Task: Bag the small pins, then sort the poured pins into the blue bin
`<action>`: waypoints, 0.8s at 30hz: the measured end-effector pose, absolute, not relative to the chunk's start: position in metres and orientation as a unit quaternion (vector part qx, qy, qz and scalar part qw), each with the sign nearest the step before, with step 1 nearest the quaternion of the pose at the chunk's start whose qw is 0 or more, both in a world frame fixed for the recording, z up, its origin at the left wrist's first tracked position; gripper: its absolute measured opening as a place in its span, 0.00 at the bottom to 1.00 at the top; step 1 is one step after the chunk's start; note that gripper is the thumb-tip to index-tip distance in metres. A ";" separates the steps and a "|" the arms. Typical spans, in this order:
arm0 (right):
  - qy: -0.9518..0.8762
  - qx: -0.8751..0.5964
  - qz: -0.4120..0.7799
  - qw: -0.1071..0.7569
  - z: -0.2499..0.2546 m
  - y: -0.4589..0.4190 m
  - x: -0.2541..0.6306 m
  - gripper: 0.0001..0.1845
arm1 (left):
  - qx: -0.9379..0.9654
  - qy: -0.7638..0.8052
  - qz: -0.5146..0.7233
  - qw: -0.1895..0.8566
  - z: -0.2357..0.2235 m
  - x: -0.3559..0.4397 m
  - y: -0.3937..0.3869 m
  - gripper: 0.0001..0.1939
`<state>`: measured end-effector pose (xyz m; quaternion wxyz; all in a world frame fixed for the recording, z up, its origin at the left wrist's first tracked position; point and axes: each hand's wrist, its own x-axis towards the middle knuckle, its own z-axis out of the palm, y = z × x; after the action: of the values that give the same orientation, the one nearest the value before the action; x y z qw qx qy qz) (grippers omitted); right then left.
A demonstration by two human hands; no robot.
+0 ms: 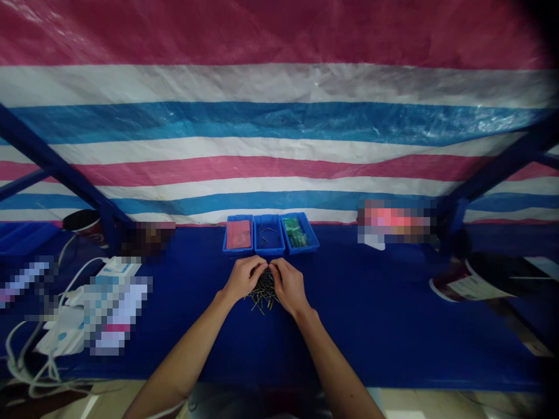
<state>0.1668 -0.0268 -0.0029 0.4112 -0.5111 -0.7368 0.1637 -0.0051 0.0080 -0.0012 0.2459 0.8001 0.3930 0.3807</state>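
Note:
A pile of thin dark and yellowish pieces that look like screws (263,298) lies on the blue table top. My left hand (243,276) rests at the pile's upper left, its thumb and fingers pinched together. On the opposite side my right hand (289,281) is closed in the same way, and the fingertips of both hands nearly meet above the pile. Whatever sits between the fingers is too small to make out. Just beyond the hands stand three small blue bins: a left bin (238,252) with pink material, a middle bin (269,252) with a few thin pieces, and a right bin (302,249) with green packets.
A white power strip (61,343) with tangled white cables lies at the left. Dark cups or tubs stand at the far left (82,221) and right (474,279). Behind the blue table (371,326) hangs a striped tarp (279,169), with blue frame bars at both sides.

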 end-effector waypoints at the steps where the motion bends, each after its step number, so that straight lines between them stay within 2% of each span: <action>1: -0.736 -0.510 0.166 0.412 -0.003 -0.027 0.167 0.12 | 0.799 0.394 0.382 0.246 -0.001 -0.005 0.008 0.13; 7: -0.736 -0.493 0.180 0.428 -0.003 -0.027 0.168 0.10 | 0.792 0.402 0.386 0.248 -0.001 -0.006 0.009 0.13; 20: -0.742 -0.511 0.161 0.402 -0.003 -0.026 0.167 0.13 | 0.800 0.393 0.377 0.251 -0.001 -0.005 0.008 0.13; 24: -0.741 -0.500 0.178 0.411 -0.003 -0.027 0.167 0.09 | 0.794 0.401 0.379 0.256 -0.001 -0.006 0.009 0.13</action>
<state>0.1673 -0.0266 -0.0029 0.4107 -0.5003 -0.7412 0.1779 -0.0055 0.0086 -0.0009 0.2556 0.7939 0.4012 0.3787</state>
